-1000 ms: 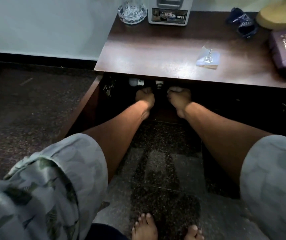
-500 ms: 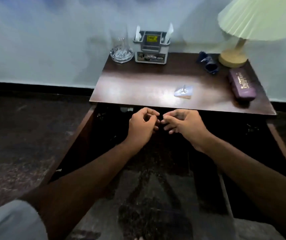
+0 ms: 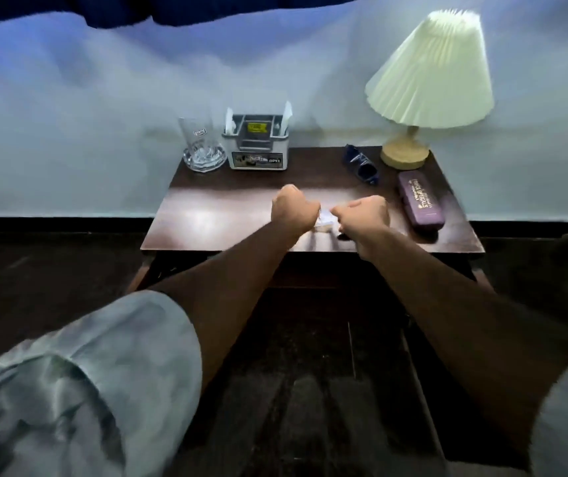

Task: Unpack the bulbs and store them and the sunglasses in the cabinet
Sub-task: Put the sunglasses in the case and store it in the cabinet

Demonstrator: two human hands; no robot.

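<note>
A small white bulb packet [image 3: 325, 222] lies near the front middle of the dark wooden cabinet top [image 3: 220, 215]. My left hand [image 3: 294, 210] has curled fingers at the packet's left end. My right hand [image 3: 361, 216] has curled fingers at its right end. Their backs hide most of the packet and the fingertips. The dark blue sunglasses [image 3: 361, 168] lie at the back right of the top, apart from both hands. Below the top the cabinet stands open and its inside is dark.
A purple glasses case [image 3: 420, 201] lies at the right edge. A lamp [image 3: 430, 70] stands behind it. At the back left are a glass [image 3: 200, 146] and a white organiser box [image 3: 260, 146]. An open cabinet door [image 3: 139, 277] juts out at the lower left.
Both hands came out of the open cabinet and rose onto its top, closing in on the bulb packet. The view lifted from the floor to the cabinet top and wall.
</note>
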